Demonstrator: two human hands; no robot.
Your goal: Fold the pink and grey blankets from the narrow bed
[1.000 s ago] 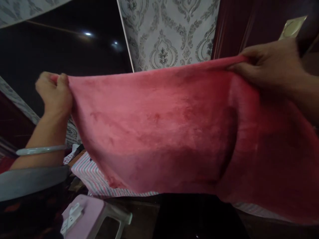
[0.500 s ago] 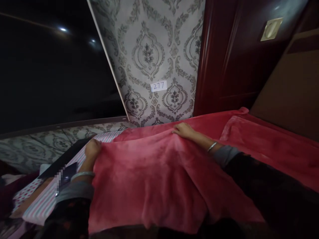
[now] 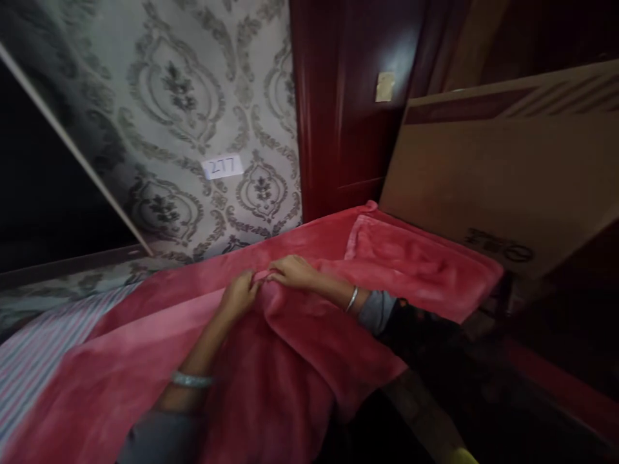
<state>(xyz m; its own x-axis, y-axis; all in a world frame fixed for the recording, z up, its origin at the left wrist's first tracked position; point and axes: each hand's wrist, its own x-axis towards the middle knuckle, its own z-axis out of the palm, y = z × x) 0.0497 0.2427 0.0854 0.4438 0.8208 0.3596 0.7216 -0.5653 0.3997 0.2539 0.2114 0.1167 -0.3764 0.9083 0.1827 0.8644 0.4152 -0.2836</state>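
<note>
A red, plush blanket [image 3: 159,348] spreads across the surface before me and hangs in folds toward my body. My left hand [image 3: 240,293] is closed on the blanket's folded edge near the middle of the view. Just to its right, my right hand [image 3: 293,272] pinches the same edge, the two hands almost touching. Beneath them the cloth drops in loose creases. Farther right, a folded-over part of the red cloth [image 3: 411,258] lies flat.
Striped cloth [image 3: 62,341] shows at the left. Behind are a patterned wall [image 3: 188,122] with a paper label [image 3: 222,166] reading 277, a dark screen [image 3: 53,187] and a dark red door [image 3: 358,122]. A large cardboard box [image 3: 483,174] stands at the right.
My left hand has moved right along the blanket edge, from the far left corner to beside my right hand. The view has turned right, showing more of the cardboard box.
</note>
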